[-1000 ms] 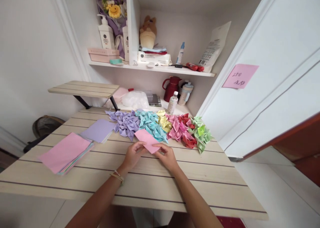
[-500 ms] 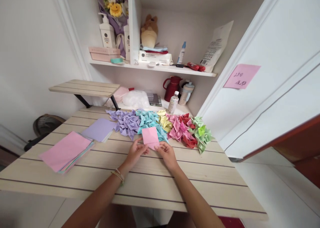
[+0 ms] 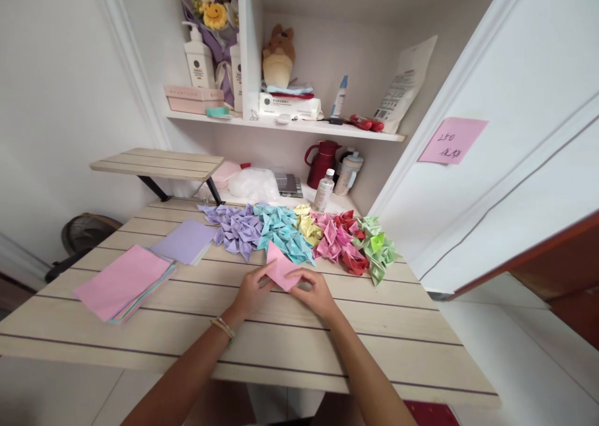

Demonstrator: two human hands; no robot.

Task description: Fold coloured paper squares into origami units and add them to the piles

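Note:
A piece of pink origami paper [image 3: 282, 269], folded and turned with one corner pointing up, is held between my two hands over the middle of the table. My left hand [image 3: 254, 289] pinches its left edge, and my right hand [image 3: 312, 290] grips the lower right edge with thumb and fingers. Just beyond lie heaps of folded paper pieces: purple [image 3: 238, 229], blue [image 3: 281, 227], yellow [image 3: 307, 226], pink [image 3: 330, 239], red [image 3: 354, 262] and green [image 3: 378, 251].
Left of my hands lie a stack of pink sheets [image 3: 124, 279] and a purple stack [image 3: 184, 240]. A small raised wooden shelf [image 3: 156, 163] stands at the back left. Behind the heaps are a clear bottle [image 3: 324, 192], a red jug [image 3: 322, 164] and a cup [image 3: 349, 173].
The pink paper has been rotated from a square-on position to a corner-up one and brought slightly lower. Both hands have shifted their hold along its edges.

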